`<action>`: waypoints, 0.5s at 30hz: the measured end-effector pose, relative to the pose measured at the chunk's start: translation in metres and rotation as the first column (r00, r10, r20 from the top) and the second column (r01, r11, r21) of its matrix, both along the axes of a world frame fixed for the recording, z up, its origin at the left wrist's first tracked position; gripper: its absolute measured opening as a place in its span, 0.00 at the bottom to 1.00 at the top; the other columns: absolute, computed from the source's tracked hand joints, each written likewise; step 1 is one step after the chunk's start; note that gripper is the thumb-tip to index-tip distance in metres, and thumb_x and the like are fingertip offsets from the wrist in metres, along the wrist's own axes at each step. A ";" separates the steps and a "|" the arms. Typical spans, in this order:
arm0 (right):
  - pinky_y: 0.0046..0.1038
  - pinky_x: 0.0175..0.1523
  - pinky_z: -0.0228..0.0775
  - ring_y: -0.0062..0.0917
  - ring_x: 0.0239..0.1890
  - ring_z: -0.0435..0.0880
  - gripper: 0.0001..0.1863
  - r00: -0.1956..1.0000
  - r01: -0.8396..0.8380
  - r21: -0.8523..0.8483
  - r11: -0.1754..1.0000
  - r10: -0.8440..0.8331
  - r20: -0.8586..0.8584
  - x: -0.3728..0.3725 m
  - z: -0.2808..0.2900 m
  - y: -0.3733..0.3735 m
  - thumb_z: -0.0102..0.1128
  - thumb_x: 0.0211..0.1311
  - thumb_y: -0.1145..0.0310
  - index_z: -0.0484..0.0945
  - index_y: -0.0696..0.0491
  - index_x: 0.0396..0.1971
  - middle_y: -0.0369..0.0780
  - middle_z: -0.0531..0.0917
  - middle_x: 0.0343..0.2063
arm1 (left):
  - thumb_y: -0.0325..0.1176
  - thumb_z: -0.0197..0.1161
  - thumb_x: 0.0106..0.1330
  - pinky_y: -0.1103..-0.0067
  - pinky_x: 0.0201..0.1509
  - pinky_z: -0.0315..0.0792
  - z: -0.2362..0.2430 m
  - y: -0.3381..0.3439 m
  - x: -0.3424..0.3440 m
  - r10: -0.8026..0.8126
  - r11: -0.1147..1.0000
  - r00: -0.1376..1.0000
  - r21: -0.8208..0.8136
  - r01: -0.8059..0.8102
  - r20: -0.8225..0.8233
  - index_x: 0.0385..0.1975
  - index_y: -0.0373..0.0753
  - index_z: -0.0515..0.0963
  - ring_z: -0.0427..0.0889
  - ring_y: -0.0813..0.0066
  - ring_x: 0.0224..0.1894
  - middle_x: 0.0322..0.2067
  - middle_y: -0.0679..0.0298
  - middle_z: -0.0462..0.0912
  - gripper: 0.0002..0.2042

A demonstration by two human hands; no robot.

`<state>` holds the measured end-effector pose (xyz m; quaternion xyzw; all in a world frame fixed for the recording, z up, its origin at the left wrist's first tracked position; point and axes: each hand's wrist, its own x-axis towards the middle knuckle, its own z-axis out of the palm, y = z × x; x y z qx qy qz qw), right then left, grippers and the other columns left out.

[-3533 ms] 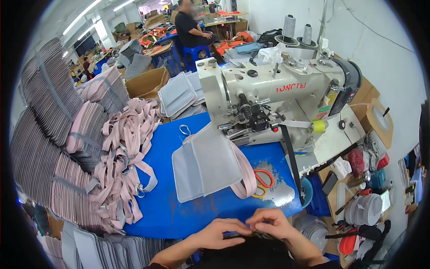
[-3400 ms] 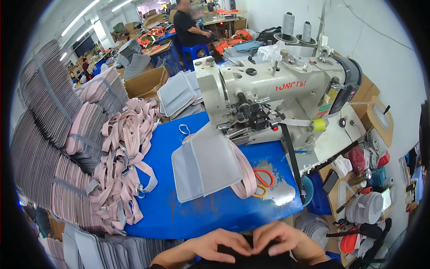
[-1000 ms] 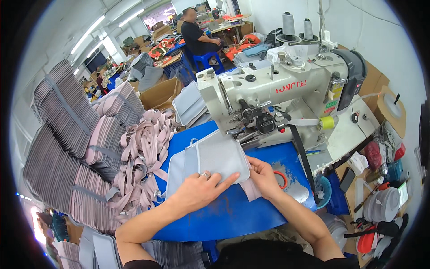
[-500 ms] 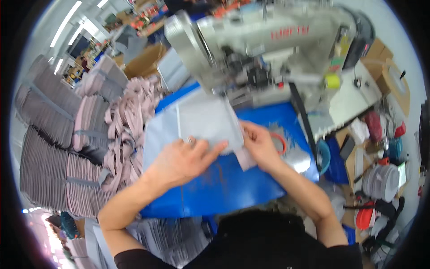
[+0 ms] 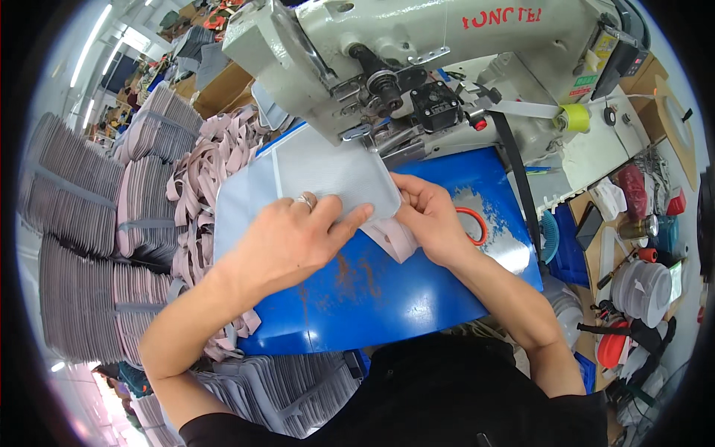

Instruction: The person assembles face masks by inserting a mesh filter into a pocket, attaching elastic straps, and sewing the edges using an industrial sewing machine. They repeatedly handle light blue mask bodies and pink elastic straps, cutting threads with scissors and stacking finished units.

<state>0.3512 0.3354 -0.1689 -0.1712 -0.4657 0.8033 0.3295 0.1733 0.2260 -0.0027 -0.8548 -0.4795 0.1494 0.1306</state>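
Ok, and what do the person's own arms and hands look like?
Short black fabric sleeves leave both forearms bare. The left hand wears a silver-coloured ring on one finger; no ring shows on the right hand. No gloves.

The grey panel (image 5: 335, 175) looks like matt cloth, finely ribbed across its middle; the pink strap (image 5: 393, 238) under its corner is matt woven webbing; the blue tabletop (image 5: 372, 316) is smooth and glossy, with rough brownish scuffs (image 5: 346, 276) and a shiny, silvery worn patch (image 5: 515, 258); the sewing machine (image 5: 417, 30) is glossy painted metal; the red handle loop (image 5: 482, 226) looks like smooth plastic; the box (image 5: 223, 86) is matt cardboard.
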 end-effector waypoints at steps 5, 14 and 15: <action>0.16 0.36 0.72 0.09 0.32 0.82 0.19 0.999 0.034 -0.038 0.999 -0.032 0.030 -0.017 -0.002 0.017 0.62 0.75 0.74 0.78 0.63 0.62 0.35 0.88 0.34 | 0.32 0.61 0.64 0.73 0.31 0.79 0.006 0.032 -0.019 -0.037 0.998 0.998 -0.044 0.035 -0.058 0.67 0.48 0.79 0.83 0.69 0.28 0.34 0.64 0.73 0.28; 0.17 0.34 0.73 0.11 0.29 0.83 0.13 0.999 0.036 -0.059 0.998 -0.034 0.034 -0.025 -0.005 0.022 0.63 0.75 0.74 0.80 0.63 0.53 0.36 0.88 0.31 | 0.31 0.63 0.62 0.74 0.30 0.80 0.006 0.048 -0.016 0.029 0.999 0.988 -0.013 -0.031 -0.153 0.61 0.44 0.84 0.83 0.69 0.24 0.35 0.63 0.77 0.24; 0.17 0.34 0.73 0.11 0.29 0.83 0.13 0.999 0.040 -0.058 0.998 -0.038 0.029 -0.025 -0.004 0.022 0.63 0.75 0.74 0.80 0.63 0.53 0.36 0.88 0.31 | 0.31 0.63 0.62 0.74 0.30 0.80 0.005 0.048 -0.014 0.037 0.999 0.987 -0.008 -0.038 -0.158 0.60 0.44 0.84 0.84 0.69 0.24 0.35 0.63 0.77 0.24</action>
